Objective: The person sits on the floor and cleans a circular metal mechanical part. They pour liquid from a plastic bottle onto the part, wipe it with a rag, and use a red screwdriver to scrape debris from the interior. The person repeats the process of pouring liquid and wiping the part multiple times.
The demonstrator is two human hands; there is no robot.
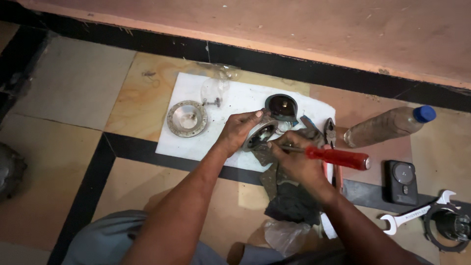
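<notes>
While my left hand (240, 128) grips the round grey metal housing (260, 136) above the white sheet (196, 142) on the tiled floor (68, 88), my right hand (294, 157) clasps the red-handled screwdriver (337, 157), its tip inside that housing.

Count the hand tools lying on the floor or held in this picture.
3: a red-handled screwdriver in the right hand, pliers beside the white sheet, and a spanner at far right. Others may be hidden.
</notes>
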